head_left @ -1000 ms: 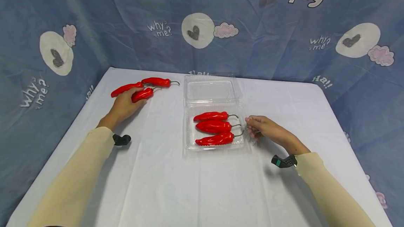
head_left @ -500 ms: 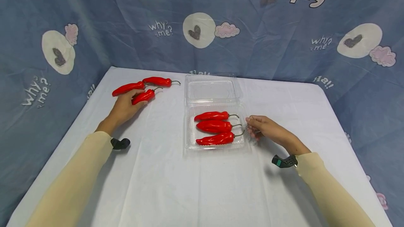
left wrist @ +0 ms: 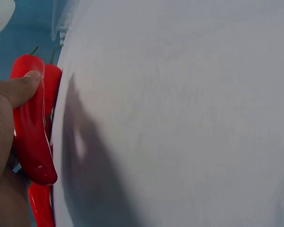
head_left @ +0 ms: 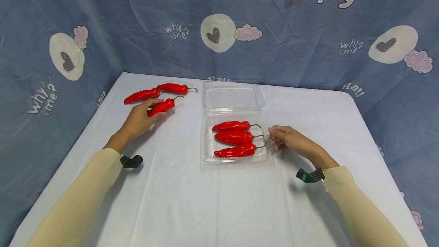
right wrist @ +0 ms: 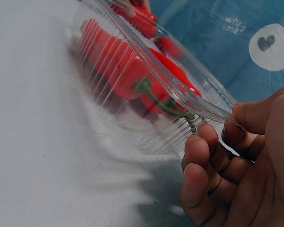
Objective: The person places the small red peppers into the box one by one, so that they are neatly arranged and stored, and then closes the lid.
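Left hand (head_left: 140,119) grips a red pepper (head_left: 162,107) left of the clear box (head_left: 208,145); right hand (head_left: 290,139) pinches the box's right rim (right wrist: 206,107)!

Blue printed backdrop (head_left: 284,60), white-covered table (head_left: 240,201)

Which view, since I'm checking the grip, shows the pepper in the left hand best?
The left wrist view: the pepper is large there, and the left hand plainly has its thumb on it. The head view shows it smaller, partly covered by the hand. The right wrist view seems to show it only small, beyond the clear box.
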Motion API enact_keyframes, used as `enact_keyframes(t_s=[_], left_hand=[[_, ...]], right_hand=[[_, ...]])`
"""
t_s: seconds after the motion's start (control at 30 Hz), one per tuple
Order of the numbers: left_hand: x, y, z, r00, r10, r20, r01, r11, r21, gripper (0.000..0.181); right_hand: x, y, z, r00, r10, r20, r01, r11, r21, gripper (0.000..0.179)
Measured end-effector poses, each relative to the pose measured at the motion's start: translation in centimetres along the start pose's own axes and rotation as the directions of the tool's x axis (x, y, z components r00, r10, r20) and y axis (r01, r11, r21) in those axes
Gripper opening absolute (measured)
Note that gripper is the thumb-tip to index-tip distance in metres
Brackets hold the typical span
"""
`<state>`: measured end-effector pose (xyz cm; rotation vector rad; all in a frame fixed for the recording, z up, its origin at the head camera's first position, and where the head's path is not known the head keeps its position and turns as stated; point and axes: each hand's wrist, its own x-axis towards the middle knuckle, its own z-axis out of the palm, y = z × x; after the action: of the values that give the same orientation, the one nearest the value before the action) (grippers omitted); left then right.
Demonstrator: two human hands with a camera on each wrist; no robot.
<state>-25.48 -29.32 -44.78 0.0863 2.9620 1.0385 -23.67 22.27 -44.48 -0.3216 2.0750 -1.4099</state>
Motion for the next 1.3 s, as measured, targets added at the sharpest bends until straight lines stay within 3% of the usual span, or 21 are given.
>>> enact_keyframes(t_s=[0.47, 0.9, 1.2, 1.3], left_hand=[[-0.1, 3.5, 1.0, 0.993, 0.120, -0.011, -0.120, 0.992, -0.028, 0.056], [-0.5, 6.8, 1.8, 0.972, 0.235, 0.013, -0.233, 0.970, -0.074, 0.055], [-0.8, 8.8, 2.8, 0.966, 0.254, 0.048, -0.250, 0.965, -0.072, 0.054], [-0.9, 9.4, 3.2, 0.958, 0.281, 0.063, -0.275, 0.958, -0.085, 0.054]], right_hand=[[0.2, 0.3, -0.1, 1.000, -0.009, 0.004, 0.009, 1.000, 0.008, 0.038], [0.1, 0.2, -0.1, 1.000, -0.015, 0.005, 0.015, 1.000, 0.001, 0.035], [0.2, 0.3, -0.2, 1.000, -0.017, 0.010, 0.017, 1.000, 0.010, 0.037], [0.2, 0.4, -0.1, 1.000, -0.014, 0.009, 0.014, 1.000, 0.017, 0.038]])
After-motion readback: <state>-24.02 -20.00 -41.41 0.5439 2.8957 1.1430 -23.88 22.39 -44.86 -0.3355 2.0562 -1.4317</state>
